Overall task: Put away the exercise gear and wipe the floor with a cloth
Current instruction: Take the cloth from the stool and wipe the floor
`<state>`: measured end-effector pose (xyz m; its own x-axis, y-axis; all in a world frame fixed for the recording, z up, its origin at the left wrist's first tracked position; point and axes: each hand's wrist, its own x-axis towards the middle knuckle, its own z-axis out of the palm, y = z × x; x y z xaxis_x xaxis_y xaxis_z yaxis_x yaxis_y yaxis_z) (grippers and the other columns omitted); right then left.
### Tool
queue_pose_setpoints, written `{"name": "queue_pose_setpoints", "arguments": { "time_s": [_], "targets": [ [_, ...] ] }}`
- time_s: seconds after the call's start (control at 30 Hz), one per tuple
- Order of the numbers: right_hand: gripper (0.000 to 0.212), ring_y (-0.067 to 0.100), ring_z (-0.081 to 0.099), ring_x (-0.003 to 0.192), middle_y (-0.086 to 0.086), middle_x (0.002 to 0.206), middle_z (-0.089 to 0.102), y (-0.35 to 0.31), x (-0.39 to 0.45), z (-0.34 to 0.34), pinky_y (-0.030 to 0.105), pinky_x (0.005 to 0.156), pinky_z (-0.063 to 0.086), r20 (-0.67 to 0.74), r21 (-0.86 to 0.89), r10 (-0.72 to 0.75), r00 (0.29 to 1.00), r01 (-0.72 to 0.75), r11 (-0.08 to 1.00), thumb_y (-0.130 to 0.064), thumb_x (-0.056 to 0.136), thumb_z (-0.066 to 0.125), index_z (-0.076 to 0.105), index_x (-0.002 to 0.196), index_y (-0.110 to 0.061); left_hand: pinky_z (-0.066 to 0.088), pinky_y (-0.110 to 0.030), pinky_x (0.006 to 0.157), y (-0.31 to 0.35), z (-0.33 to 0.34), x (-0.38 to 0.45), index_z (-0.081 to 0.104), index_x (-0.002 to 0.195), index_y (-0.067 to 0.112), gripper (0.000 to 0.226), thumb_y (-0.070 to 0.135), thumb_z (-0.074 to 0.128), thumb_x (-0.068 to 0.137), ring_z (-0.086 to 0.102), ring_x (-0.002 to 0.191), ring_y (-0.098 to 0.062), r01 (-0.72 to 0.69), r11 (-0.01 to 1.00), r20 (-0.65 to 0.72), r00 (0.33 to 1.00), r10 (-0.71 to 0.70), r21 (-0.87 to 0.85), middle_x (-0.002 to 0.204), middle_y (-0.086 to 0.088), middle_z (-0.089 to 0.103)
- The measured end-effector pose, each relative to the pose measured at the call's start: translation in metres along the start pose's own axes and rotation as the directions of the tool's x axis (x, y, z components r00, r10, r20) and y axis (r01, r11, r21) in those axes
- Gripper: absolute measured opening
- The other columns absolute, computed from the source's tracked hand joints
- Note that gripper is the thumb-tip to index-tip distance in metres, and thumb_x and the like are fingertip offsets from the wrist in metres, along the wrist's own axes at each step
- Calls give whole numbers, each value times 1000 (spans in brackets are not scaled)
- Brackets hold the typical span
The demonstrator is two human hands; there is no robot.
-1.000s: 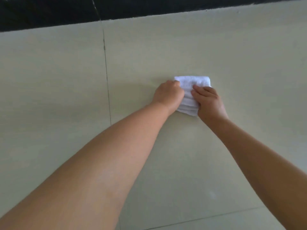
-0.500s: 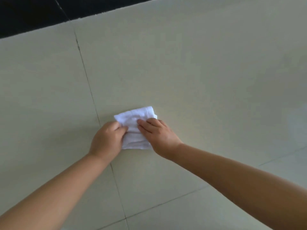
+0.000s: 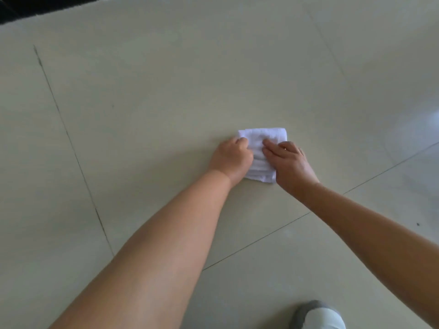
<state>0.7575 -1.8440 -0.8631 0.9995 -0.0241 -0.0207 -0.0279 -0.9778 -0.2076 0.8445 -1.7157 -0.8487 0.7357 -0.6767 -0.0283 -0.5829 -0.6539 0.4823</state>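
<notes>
left hand (image 3: 231, 159): fingers curled, gripping folded white cloth (image 3: 261, 148) | right hand (image 3: 291, 163): fingers flat, pressing down on cloth | both bare arms stretched out forward

cloth (image 3: 261, 148): plain white
floor (image 3: 166, 103): pale beige tiles, thin dark joint lines
far-left strip (image 3: 35, 3): black
near-right shoe (image 3: 318, 315): grey and pale

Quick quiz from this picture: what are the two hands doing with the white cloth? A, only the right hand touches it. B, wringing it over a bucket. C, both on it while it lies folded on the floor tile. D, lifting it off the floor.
C: the left hand and right hand both rest on the folded white cloth, which lies flat on the floor.
</notes>
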Motion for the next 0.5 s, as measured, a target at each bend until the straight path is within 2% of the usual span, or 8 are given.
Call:
{"name": "queue_pose_setpoints", "arguments": {
  "time_s": [0.07,0.1,0.17,0.2,0.27,0.37,0.43,0.5],
  "targets": [
    [45,41,67,85,24,109,69,-10,23,2,47,74,56,8,49,72,997,-72,996,17,56,68,70,100,8,41,-35,86,-14,-2,21,59,112,-7,29,5,40,93,57,110,-37,208,978,91,974,-207,-4,118,-26,59],
    [43,42,62,100,24,121,62,-20,37,0,47,87,52,-2,83,111,994,-110,990,12,70,63,65,112,6,37,-35,92,-28,-7,27,56,118,-4,32,9,37,96,51,118,-35,294,956,157,943,-292,10,127,-25,54],
    [45,33,41,128,13,145,41,-40,63,4,35,107,35,63,104,135,989,-141,984,-5,93,46,45,138,-5,38,-36,92,-61,-19,29,58,118,-1,35,16,36,97,51,118,-35,359,931,155,918,-366,68,128,-24,54],
    [46,27,32,135,6,151,32,-54,73,7,31,108,28,141,77,143,980,-155,985,-11,97,39,36,143,-10,40,-37,90,-76,-22,25,59,116,0,39,22,35,95,52,116,-36,335,934,133,927,-350,123,126,-24,55],
    [45,24,37,132,5,149,37,-78,82,14,30,100,33,122,108,104,987,-118,987,-10,95,40,40,140,-3,43,-37,85,-102,-29,6,62,112,2,45,27,31,92,54,112,-36,208,938,145,956,-254,276,121,-23,58],
    [41,25,69,82,10,102,74,-106,61,28,21,62,51,2,157,-32,999,31,987,-8,72,41,74,95,1,51,-36,62,-115,-39,-41,69,88,0,40,19,34,85,65,85,-39,-113,937,188,981,53,329,91,-23,65],
    [47,23,62,78,7,94,76,-113,23,33,18,55,50,13,130,-115,993,112,985,-10,66,34,76,87,-2,46,-27,34,-105,-52,-69,66,55,3,36,16,38,72,63,47,-33,-300,897,314,929,197,325,55,-17,59],
    [49,20,48,85,9,99,75,-112,-17,30,21,59,52,1,120,-194,981,192,974,-6,66,34,76,90,-1,38,-18,30,-96,-46,-92,58,41,8,31,12,38,65,56,35,-24,-378,874,287,912,294,306,43,-8,53]
  ]
}}
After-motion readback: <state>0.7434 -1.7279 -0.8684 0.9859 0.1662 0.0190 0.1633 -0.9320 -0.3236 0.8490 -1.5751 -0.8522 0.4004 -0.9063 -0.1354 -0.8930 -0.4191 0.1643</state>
